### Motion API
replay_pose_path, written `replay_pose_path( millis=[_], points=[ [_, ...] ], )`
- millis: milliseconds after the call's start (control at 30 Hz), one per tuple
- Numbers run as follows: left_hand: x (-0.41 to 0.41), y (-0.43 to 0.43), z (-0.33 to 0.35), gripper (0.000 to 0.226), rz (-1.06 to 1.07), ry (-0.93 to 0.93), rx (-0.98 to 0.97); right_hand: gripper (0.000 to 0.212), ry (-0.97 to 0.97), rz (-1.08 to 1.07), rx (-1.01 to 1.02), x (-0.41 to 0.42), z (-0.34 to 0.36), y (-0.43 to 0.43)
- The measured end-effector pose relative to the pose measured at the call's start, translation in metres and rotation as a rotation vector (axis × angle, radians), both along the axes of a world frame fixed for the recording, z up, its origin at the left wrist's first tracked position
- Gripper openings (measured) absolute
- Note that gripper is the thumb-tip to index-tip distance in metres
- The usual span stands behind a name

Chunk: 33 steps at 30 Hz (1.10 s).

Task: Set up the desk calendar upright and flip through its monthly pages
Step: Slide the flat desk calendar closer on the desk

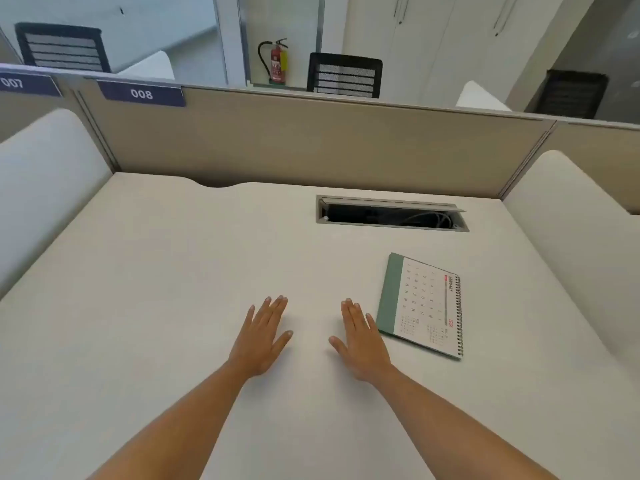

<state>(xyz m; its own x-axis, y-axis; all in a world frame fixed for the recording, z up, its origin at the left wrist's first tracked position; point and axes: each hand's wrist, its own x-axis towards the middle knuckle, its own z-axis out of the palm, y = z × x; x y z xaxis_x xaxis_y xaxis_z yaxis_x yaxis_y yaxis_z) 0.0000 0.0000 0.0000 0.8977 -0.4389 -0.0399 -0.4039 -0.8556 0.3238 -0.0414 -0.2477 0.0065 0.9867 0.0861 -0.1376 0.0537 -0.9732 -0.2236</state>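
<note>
A: Okay, desk point(173, 271) first, what's on it?
B: Calendar point(424, 306) lying flat, right of centre, January page up, spiral at right.
A: Hands?
B: Left hand point(260, 339), right hand point(360, 342) flat, palms down, fingers spread, holding nothing; the right one is just beside the calendar.

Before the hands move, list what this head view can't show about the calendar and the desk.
- Desk calendar: lies flat, so its stand and underside are hidden; the date digits are too small and blurred to read.
- Cable tray opening: dark inside, only a pale cable shows.
- Left hand and right hand: palms face down, so contact with the desk is unclear.
- Both forearms are cut off by the bottom edge.
</note>
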Motion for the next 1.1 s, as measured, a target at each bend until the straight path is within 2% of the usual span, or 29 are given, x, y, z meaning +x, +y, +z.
replay_pose_path(
  millis=[200,367,667,800,967,1033,1100],
  points=[
    [-0.029,0.004,-0.030,0.066,0.042,0.092,0.047,0.072,0.116,-0.049,0.022,-0.022,-0.028,0.005],
    [-0.053,0.004,-0.045,0.062,0.149,0.040,0.020,0.069,0.060,-0.081,0.034,-0.029,-0.041,0.007],
    [-0.049,0.007,-0.045,0.061,0.138,0.044,-0.025,0.074,-0.080,-0.118,0.006,-0.026,-0.036,-0.008],
    [-0.050,0.007,-0.044,0.060,0.144,0.037,-0.038,0.078,-0.137,-0.358,0.025,-0.009,-0.020,-0.043],
    [-0.050,0.006,-0.042,0.061,0.146,0.039,-0.061,0.100,-0.079,-0.979,0.237,0.009,-0.006,-0.101],
    [-0.051,0.006,-0.041,0.062,0.149,0.042,-0.068,0.112,0.003,-1.071,0.247,0.006,-0.005,-0.114],
    [-0.052,0.006,-0.041,0.063,0.147,0.040,-0.070,0.118,0.074,-1.067,0.234,0.001,-0.010,-0.117]
  ],
)
